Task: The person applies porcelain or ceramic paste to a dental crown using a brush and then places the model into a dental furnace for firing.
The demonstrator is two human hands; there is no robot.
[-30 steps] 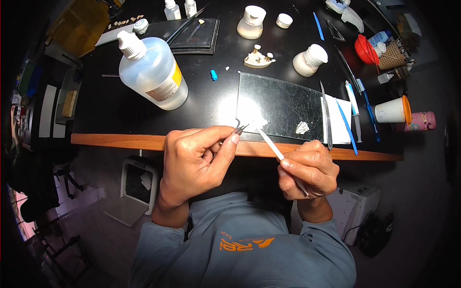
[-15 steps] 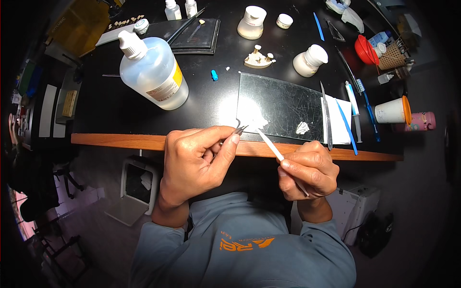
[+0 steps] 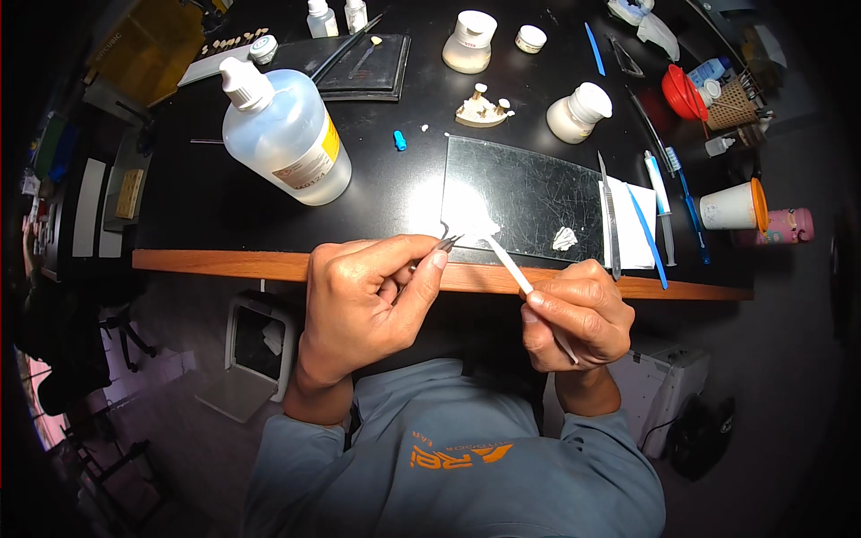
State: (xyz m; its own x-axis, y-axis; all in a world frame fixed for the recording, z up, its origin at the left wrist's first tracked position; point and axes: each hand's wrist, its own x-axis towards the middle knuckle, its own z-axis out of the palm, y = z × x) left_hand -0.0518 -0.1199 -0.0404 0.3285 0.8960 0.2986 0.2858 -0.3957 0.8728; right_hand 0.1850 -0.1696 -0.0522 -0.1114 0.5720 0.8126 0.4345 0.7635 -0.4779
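Observation:
My left hand (image 3: 372, 300) pinches a small dark metal tool (image 3: 451, 241) with pointed tips and a curved end, which looks like tweezers. Whatever those tips may hold is too small to make out. Between thumb and fingers, my right hand (image 3: 578, 318) grips a slim white stick (image 3: 511, 267), its far end pointing at the tweezers with a small gap between. Both hands are at the table's front edge. Just beyond them lies a scratched glass slab (image 3: 529, 193), its left part washed out by glare. A white crumpled lump (image 3: 564, 238) rests on it.
A large squeeze bottle (image 3: 287, 139) stands at left. A dental model (image 3: 482, 111) and jars (image 3: 579, 114) are behind the slab. On its right, a metal knife (image 3: 610, 211) and a blue stick (image 3: 647, 229) lie on white paper. Farther right is a white cup (image 3: 728, 208).
The white stick's far end has shifted slightly to the right and away from the tweezers, with small movement in my right fingers. My left hand has stayed put.

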